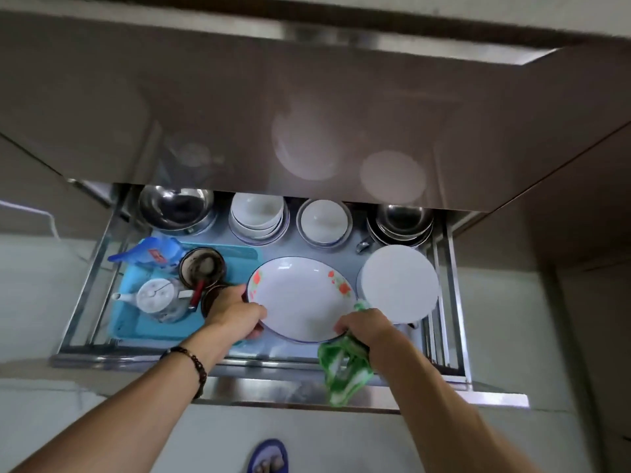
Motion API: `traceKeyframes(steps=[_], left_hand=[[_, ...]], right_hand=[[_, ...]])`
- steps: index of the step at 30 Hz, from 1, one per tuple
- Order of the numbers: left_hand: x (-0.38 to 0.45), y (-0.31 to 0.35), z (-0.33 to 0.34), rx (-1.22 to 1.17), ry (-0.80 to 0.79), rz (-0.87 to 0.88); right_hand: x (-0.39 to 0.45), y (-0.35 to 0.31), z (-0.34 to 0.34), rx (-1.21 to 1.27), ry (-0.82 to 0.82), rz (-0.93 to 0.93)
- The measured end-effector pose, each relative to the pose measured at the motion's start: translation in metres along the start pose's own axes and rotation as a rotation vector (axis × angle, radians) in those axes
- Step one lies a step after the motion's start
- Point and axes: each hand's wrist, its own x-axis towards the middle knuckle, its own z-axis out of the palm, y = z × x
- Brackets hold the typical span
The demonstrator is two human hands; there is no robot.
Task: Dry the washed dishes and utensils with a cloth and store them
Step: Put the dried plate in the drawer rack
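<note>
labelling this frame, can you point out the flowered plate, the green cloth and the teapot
flowered plate point(300, 298), head view, bare white centre
green cloth point(345, 370), head view, hanging folds below the right hand
teapot point(155, 297), head view, its white lid

both hands hold a white flowered plate point(302, 298) over an open metal drawer point(307, 365): the left hand point(235, 315) grips its left rim, and the right hand point(365, 327) pinches the near rim together with a green-and-white cloth point(345, 370). stacked white bowls point(257, 216) and steel bowls point(399, 221) line the back, with a teapot point(158, 298) on a blue tray point(126, 322) at left.

Two hands point(235, 315), perhaps four bowl stacks point(257, 216)
</note>
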Motion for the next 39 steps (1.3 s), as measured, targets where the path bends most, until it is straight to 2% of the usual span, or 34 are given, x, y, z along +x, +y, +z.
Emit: traceKeyframes(steps=[6, 17, 24, 27, 31, 39], left_hand=[[0.049, -0.025, 0.028, 0.011, 0.010, 0.002], [0.099, -0.050, 0.065, 0.120, 0.022, 0.020], [0.101, -0.053, 0.076, 0.292, 0.015, 0.039], [0.099, -0.055, 0.079, 0.348, -0.004, 0.064], [0.096, -0.056, 0.083, 0.399, -0.058, 0.055], [0.083, -0.049, 0.073, 0.340, -0.209, 0.011]], right_hand=[[0.067, 0.019, 0.015, -0.222, 0.084, -0.025], [0.131, 0.045, 0.027, -0.233, 0.144, 0.053], [0.141, 0.043, 0.025, -0.333, 0.191, -0.002], [0.141, 0.041, 0.032, -0.407, 0.113, 0.013], [0.142, 0.039, 0.041, -0.370, 0.028, 0.028], [0.101, 0.035, 0.025, -0.466, 0.108, -0.113]])
